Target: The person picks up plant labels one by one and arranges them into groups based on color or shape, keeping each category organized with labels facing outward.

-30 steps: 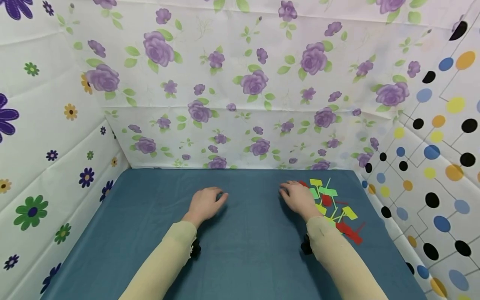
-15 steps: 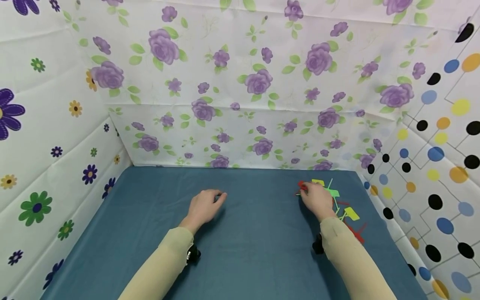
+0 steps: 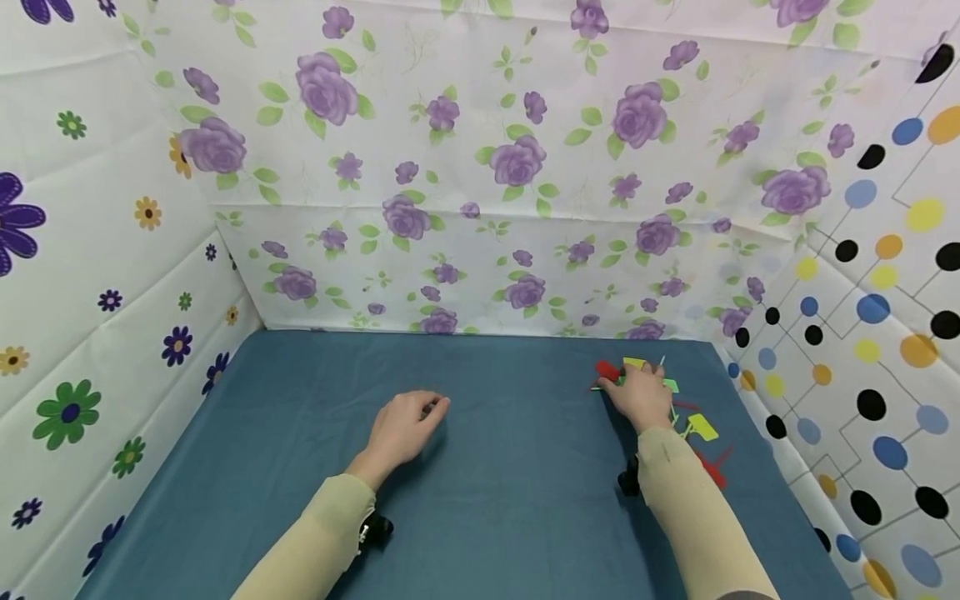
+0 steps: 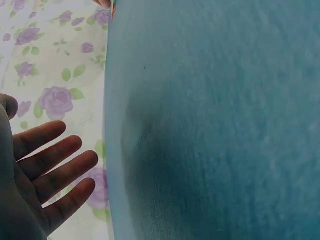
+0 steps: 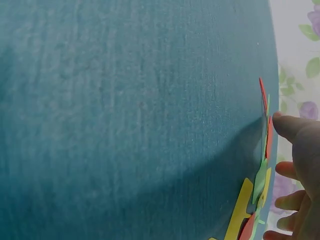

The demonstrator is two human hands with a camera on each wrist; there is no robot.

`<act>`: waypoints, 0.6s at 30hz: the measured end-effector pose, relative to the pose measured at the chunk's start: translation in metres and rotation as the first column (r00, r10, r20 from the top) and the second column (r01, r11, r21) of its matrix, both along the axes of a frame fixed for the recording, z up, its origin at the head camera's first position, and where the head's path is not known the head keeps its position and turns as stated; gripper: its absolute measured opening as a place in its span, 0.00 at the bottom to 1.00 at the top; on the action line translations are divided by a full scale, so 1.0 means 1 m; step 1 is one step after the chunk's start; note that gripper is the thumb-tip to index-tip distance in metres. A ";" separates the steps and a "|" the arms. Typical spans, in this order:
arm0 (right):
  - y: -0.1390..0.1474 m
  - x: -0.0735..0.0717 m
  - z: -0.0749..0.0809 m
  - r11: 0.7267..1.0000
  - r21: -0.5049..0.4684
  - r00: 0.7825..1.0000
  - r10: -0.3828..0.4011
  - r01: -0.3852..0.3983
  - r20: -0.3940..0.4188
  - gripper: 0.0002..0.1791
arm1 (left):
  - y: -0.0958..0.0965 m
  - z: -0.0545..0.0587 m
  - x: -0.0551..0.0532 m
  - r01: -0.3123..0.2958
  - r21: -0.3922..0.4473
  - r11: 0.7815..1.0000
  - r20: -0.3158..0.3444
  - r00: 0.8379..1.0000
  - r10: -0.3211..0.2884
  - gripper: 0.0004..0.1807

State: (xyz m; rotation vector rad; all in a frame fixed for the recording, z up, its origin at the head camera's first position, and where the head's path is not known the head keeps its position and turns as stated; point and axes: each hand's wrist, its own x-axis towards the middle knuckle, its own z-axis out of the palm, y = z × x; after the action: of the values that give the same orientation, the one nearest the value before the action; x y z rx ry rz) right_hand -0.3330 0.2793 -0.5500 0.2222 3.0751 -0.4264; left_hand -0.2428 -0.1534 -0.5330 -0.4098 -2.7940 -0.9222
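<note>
Flat tag-shaped pieces with thin stems, in red (image 3: pixel 607 370), yellow (image 3: pixel 702 427) and green (image 3: pixel 671 386), lie in a loose pile on the right side of the blue cloth. My right hand (image 3: pixel 641 396) is over the far part of this pile and hides some of it. In the right wrist view its fingers are spread and slightly bent beside a green piece (image 5: pixel 260 182), and I see nothing held; contact is unclear. My left hand (image 3: pixel 401 429) hovers above the cloth left of centre. The left wrist view shows its fingers (image 4: pixel 62 177) apart and relaxed, holding nothing.
A blue cloth (image 3: pixel 495 500) covers the table. Upright sheets stand around it: purple roses on the back sheet (image 3: pixel 465 275), flowers on the left sheet (image 3: pixel 135 375), coloured dots on the right sheet (image 3: pixel 832 417). More red pieces (image 3: pixel 712 471) lie near my right forearm.
My right hand has moved right, from the pile's left edge to over its far part, and its fingers have spread. The left hand has come slightly nearer to me.
</note>
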 end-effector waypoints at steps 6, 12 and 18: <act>-0.006 0.000 0.002 1.000 -0.014 0.999 -0.026 0.027 0.021 0.45 | 0.002 0.001 0.007 0.011 0.019 1.000 0.003 1.000 -0.011 0.20; -0.013 0.000 0.005 0.999 -0.007 0.998 -0.038 0.039 0.059 0.45 | 0.003 0.000 0.010 0.030 0.037 0.999 -0.005 1.000 -0.030 0.20; -0.019 -0.003 0.012 0.997 -0.046 0.996 -0.053 0.056 0.074 0.42 | 0.003 0.000 0.011 0.025 0.046 0.999 0.001 1.000 -0.025 0.19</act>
State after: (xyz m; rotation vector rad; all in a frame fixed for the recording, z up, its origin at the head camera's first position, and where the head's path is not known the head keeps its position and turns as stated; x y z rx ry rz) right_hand -0.3357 0.2602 -0.5384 0.3136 2.9900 -0.4823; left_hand -0.2321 -0.1507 -0.5332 -0.4386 -2.7692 -0.9910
